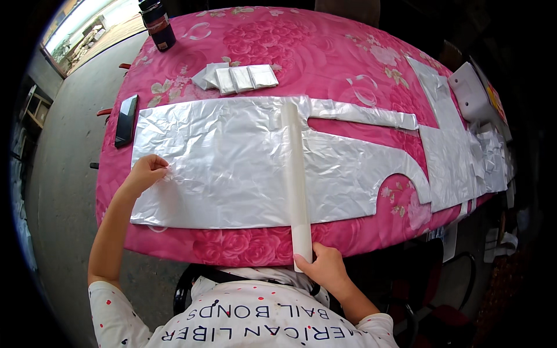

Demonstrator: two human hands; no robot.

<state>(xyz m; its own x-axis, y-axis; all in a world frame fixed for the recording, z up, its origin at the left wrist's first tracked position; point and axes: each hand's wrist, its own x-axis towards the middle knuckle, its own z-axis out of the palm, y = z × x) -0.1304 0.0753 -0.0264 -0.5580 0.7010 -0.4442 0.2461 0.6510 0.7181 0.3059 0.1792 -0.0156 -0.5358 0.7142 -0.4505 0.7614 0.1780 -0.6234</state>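
Observation:
A flat silvery-white plastic apron [232,156], with a curved cutout and a long strap at its right end, lies spread across the table. My left hand [148,174] pinches the film near the apron's left edge, raising small creases around the fingertips. A long, pale, translucent bar [296,180] lies across the apron from its far edge to its near edge and sticks out past the table's front. My right hand [322,266] is closed round the near end of this bar, thumb on top. Whether the bar is hollow I cannot tell.
A pink floral cloth covers the table [243,246]. Folded plastic packets [246,78] lie beyond the apron, a dark bottle [156,26] at the far left, and a phone [126,120] by the left edge. More plastic sheets [449,162] and a white container [471,93] sit at right.

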